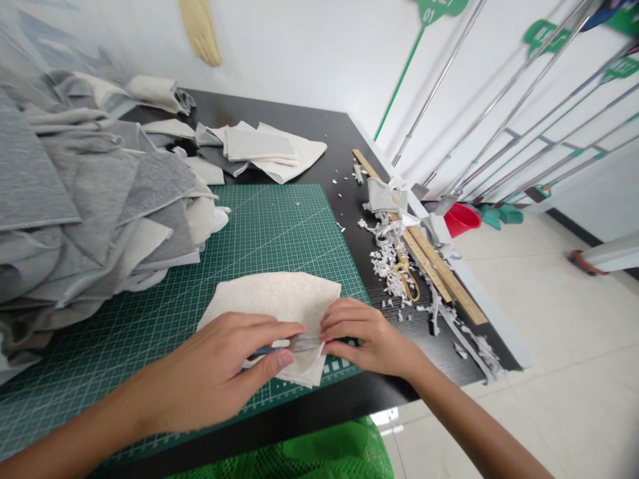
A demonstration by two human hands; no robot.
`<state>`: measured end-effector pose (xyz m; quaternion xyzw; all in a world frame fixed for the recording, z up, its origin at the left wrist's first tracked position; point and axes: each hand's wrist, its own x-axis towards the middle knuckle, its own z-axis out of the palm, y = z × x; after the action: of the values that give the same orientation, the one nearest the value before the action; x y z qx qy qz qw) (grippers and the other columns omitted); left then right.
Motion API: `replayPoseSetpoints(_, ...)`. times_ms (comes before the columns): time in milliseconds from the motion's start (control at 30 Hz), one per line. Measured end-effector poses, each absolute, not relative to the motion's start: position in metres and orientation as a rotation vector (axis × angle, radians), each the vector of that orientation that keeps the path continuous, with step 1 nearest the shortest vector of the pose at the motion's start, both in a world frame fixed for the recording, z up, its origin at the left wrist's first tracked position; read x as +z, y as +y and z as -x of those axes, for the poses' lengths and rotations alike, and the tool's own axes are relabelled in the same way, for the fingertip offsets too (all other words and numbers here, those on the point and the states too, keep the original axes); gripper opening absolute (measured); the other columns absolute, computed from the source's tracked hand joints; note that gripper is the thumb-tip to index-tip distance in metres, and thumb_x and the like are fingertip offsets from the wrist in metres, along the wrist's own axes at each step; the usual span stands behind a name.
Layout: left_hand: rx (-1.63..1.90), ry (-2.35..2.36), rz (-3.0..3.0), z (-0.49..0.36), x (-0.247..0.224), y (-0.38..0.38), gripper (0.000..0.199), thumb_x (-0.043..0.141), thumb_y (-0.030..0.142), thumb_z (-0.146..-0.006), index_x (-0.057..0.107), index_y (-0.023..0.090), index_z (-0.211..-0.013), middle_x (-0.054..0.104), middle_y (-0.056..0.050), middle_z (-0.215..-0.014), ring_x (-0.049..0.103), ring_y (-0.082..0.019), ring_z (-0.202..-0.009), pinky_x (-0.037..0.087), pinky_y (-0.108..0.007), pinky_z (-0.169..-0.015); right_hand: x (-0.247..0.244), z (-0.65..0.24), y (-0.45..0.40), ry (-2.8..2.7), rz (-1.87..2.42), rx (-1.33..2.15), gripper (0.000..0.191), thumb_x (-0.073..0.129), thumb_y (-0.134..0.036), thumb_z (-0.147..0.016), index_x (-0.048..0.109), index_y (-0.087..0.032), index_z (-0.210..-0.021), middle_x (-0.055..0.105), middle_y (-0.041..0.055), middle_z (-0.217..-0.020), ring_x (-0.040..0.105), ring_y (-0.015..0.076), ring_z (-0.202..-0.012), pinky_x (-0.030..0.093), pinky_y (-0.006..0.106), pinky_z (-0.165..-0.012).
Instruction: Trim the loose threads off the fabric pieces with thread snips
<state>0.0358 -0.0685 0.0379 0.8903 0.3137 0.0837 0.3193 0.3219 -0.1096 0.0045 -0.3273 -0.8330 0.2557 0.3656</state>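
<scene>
A cream piece of cloth [274, 296] lies at the front edge of the green cutting mat [279, 233], its near right corner lifted and folded. My left hand [219, 366] is closed on a small blue-handled tool [263, 350] with a pale, metal-looking front part; its exact kind is unclear. That front part rests over the cloth and points toward my right hand [367, 332]. My right fingers and thumb pinch the cloth's right edge close to the tool's tip. What lies under the folded edge is hidden.
A big heap of grey and cream cloth pieces [100, 179] fills the left side. Folded cloths [269, 150] lie at the back. On the right are wooden rulers [429, 263], gold-handled scissors [412, 283] and white scraps [387, 246]. Green netting [324, 456] hangs below the table.
</scene>
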Motion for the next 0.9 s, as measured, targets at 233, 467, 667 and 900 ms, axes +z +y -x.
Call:
replayPoseSetpoints(233, 0.254, 0.898, -2.383, -0.048, 0.027, -0.075, 0.039, 0.061, 0.051, -0.098, 0.063, 0.037, -0.135, 0.072, 0.003, -0.129, 0.070, -0.025, -0.115, 0.056, -0.039, -0.098, 0.000, -0.324, -0.109, -2.128, 0.870, 0.718, 0.006, 0.069, -0.023, -0.095, 0.072, -0.018, -0.093, 0.076, 0.0049, -0.089, 0.070, 0.0175, -0.090, 0.051, 0.042, -0.104)
replayPoseSetpoints(467, 0.308, 1.001, -2.263, -0.075, 0.024, -0.091, 0.029, 0.069, 0.054, -0.092, 0.069, 0.026, -0.099, 0.076, 0.001, -0.087, 0.071, -0.021, -0.076, 0.051, -0.032, -0.068, -0.005, -0.318, -0.112, -2.063, 0.858, 0.684, 0.005, 0.071, -0.018, -0.093, 0.069, -0.015, -0.089, 0.074, 0.0053, -0.083, 0.070, 0.0170, -0.085, 0.052, 0.040, -0.100)
replayPoseSetpoints(667, 0.196, 0.993, -2.091, -0.085, 0.030, -0.088, 0.037, 0.051, 0.043, -0.103, 0.063, 0.021, -0.075, 0.059, 0.002, -0.063, 0.058, -0.014, -0.061, 0.042, -0.025, -0.055, -0.003, -0.324, -0.114, -2.137, 0.899, 0.701, 0.008, 0.069, -0.027, -0.095, 0.068, -0.020, -0.093, 0.073, 0.0031, -0.090, 0.070, 0.0165, -0.091, 0.043, 0.045, -0.115)
replayPoseSetpoints(900, 0.265, 0.991, -1.922, -0.077, 0.034, -0.077, 0.033, 0.054, 0.040, -0.099, 0.069, 0.020, -0.076, 0.052, 0.004, -0.059, 0.045, -0.010, -0.052, 0.040, -0.018, -0.046, -0.003, -0.331, -0.111, -2.090, 0.975, 0.721, 0.007, 0.065, -0.017, -0.095, 0.071, -0.021, -0.096, 0.074, 0.0021, -0.096, 0.071, 0.0154, -0.097, 0.037, 0.047, -0.121)
